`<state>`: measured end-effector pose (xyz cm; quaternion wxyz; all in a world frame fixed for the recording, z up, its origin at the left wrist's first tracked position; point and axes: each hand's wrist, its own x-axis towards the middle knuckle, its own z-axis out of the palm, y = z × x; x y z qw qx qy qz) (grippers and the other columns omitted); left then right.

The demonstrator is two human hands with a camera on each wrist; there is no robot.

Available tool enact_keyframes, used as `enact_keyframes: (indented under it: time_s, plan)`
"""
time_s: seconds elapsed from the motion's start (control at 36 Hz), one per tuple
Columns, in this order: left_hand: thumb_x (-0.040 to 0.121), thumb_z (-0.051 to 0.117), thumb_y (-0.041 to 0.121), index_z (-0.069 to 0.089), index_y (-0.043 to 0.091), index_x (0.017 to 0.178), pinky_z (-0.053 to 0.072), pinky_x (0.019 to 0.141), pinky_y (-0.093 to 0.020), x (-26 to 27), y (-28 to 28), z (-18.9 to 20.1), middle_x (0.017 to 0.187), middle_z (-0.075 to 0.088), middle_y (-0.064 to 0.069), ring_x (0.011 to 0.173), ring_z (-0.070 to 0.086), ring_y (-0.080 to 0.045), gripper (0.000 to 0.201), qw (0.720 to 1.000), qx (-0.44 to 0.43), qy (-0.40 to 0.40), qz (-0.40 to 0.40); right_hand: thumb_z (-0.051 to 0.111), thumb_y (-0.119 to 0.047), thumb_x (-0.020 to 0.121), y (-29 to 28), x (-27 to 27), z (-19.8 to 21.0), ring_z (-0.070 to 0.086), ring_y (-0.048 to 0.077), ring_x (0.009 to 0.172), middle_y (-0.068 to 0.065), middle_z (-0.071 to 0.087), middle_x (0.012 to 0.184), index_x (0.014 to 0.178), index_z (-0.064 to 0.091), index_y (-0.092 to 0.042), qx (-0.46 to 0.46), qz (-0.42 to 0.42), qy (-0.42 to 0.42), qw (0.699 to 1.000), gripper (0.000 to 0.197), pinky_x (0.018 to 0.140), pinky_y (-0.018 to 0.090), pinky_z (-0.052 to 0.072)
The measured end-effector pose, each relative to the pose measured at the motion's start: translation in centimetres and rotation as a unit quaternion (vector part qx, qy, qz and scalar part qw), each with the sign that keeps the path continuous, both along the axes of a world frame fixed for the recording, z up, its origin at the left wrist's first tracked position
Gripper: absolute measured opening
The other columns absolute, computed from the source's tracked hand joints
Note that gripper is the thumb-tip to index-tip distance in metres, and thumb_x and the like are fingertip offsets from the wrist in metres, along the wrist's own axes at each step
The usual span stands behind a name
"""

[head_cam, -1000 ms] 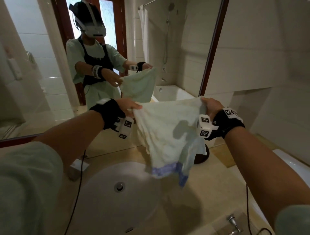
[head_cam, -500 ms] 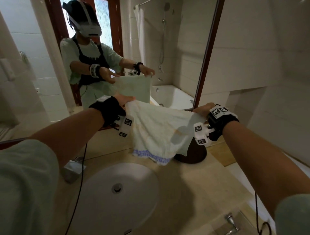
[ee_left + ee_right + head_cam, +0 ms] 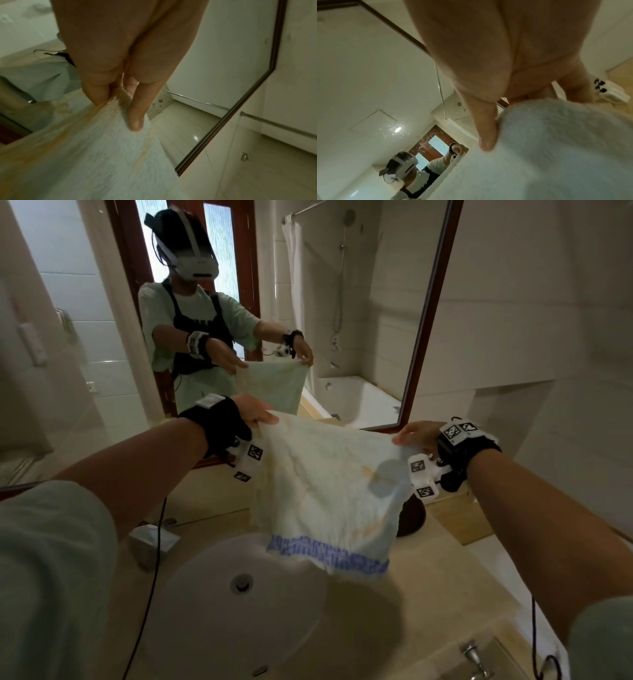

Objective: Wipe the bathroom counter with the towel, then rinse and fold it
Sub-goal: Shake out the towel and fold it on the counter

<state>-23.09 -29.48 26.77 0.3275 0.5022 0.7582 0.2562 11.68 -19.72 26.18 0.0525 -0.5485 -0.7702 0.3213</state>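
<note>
The left hand [image 3: 255, 414] pinches one top corner of the pale white terry towel [image 3: 329, 484], thumb and fingers [image 3: 137, 108] curled onto the cloth; the right hand [image 3: 416, 433] pinches the opposite corner the same way. The towel hangs spread between them above the round white sink [image 3: 212, 604] and the beige stone counter [image 3: 428, 594], showing orange-brown streaks and a blue patterned band along its lower edge. Compared with half a second ago, it hangs lower and flatter, the blue border fully unfurled, and the hands are farther apart.
</note>
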Motion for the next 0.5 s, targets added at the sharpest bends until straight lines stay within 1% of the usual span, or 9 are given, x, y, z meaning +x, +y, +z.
enact_keyframes:
  time_s: [0.03, 0.08, 0.14, 0.19, 0.25, 0.33, 0.42, 0.44, 0.5]
  plan:
    - [0.086, 0.068, 0.027, 0.058, 0.003, 0.123, 0.049, 0.068, -0.032, 0.8, -0.5, 0.3, 0.105, 0.064, -0.021, 0.078, 0.061, -0.029, 0.045, 0.999, 0.004, 0.046, 0.003, 0.062, -0.032, 0.091, 0.3, 0.1, -0.3, 0.055, 0.026, 0.086, 0.012, 0.06, 0.1, 0.093, 0.06, -0.017, -0.023, -0.003, 0.05, 0.998, 0.015, 0.072, 0.034, 0.047]
    - [0.092, 0.06, 0.02, 0.051, -0.005, 0.128, 0.047, 0.058, -0.031, 1.2, -0.5, 0.1, 0.122, 0.056, -0.032, 0.08, 0.058, -0.037, 0.045, 0.995, 0.018, 0.098, 0.008, 0.06, -0.016, 0.093, 0.5, 0.4, -0.9, 0.054, 0.022, 0.075, 0.01, 0.057, 0.086, 0.082, 0.056, -0.014, -0.049, -0.019, 0.148, 0.988, 0.011, 0.062, 0.025, 0.049]
    - [0.092, 0.06, 0.013, 0.049, -0.004, 0.131, 0.048, 0.049, -0.025, 1.1, -0.4, -0.6, 0.123, 0.055, -0.028, 0.078, 0.057, -0.033, 0.045, 0.998, 0.041, 0.042, 0.032, 0.059, -0.004, 0.091, 0.5, 0.7, -1.5, 0.051, 0.017, 0.067, 0.005, 0.053, 0.078, 0.079, 0.052, -0.013, -0.046, -0.056, 0.221, 0.973, 0.017, 0.05, 0.018, 0.048]
    - [0.091, 0.061, 0.01, 0.049, 0.0, 0.13, 0.05, 0.056, -0.029, 1.0, -0.4, -1.3, 0.103, 0.057, -0.018, 0.073, 0.053, -0.026, 0.042, 0.996, 0.05, -0.014, 0.066, 0.061, 0.001, 0.088, 0.9, 0.9, -2.2, 0.053, 0.018, 0.069, 0.006, 0.054, 0.081, 0.081, 0.054, -0.012, -0.054, -0.079, 0.265, 0.959, 0.017, 0.06, 0.024, 0.05]
    - [0.092, 0.059, 0.009, 0.053, 0.002, 0.12, 0.047, 0.062, -0.03, 1.6, -0.5, -1.5, 0.083, 0.053, -0.008, 0.07, 0.052, -0.024, 0.03, 0.996, 0.053, -0.018, 0.07, 0.062, 0.005, 0.085, 1.4, 1.0, -2.8, 0.058, 0.022, 0.076, 0.009, 0.058, 0.088, 0.093, 0.059, -0.007, -0.056, -0.104, 0.308, 0.944, 0.014, 0.07, 0.03, 0.052]
    - [0.094, 0.054, 0.01, 0.059, -0.002, 0.101, 0.041, 0.058, -0.028, 2.8, -0.6, -1.1, 0.08, 0.052, -0.01, 0.083, 0.05, -0.027, 0.014, 0.996, 0.054, 0.053, 0.045, 0.063, 0.01, 0.082, 1.4, 1.4, -2.9, 0.061, 0.028, 0.082, 0.016, 0.06, 0.098, 0.115, 0.059, 0.0, -0.045, -0.135, 0.339, 0.93, 0.035, 0.073, 0.036, 0.053]
    - [0.096, 0.05, 0.008, 0.059, -0.006, 0.105, 0.042, 0.059, -0.026, 3.8, -0.6, -1.0, 0.085, 0.052, -0.012, 0.077, 0.049, -0.025, 0.019, 0.996, 0.043, 0.072, 0.018, 0.068, 0.009, 0.079, 1.9, 2.2, -3.0, 0.061, 0.026, 0.074, 0.012, 0.062, 0.086, 0.108, 0.062, -0.001, -0.028, -0.144, 0.335, 0.931, 0.032, 0.057, 0.028, 0.057]
    - [0.096, 0.051, 0.008, 0.058, -0.001, 0.099, 0.044, 0.059, -0.025, 4.3, -0.5, -1.1, 0.079, 0.053, -0.008, 0.069, 0.051, -0.021, 0.012, 0.997, 0.045, 0.056, 0.025, 0.07, 0.008, 0.078, 2.1, 2.6, -3.0, 0.061, 0.028, 0.076, 0.01, 0.062, 0.081, 0.1, 0.065, -0.003, -0.017, -0.147, 0.325, 0.934, 0.025, 0.058, 0.027, 0.057]
    - [0.095, 0.053, 0.008, 0.053, 0.005, 0.082, 0.045, 0.059, -0.023, 5.3, -0.5, -1.2, 0.07, 0.047, -0.003, 0.06, 0.046, -0.014, 0.013, 0.998, 0.054, 0.007, 0.039, 0.074, 0.003, 0.076, 2.8, 3.3, -3.2, 0.06, 0.03, 0.085, 0.01, 0.062, 0.08, 0.085, 0.066, -0.012, 0.008, -0.144, 0.303, 0.942, 0.019, 0.077, 0.037, 0.057]
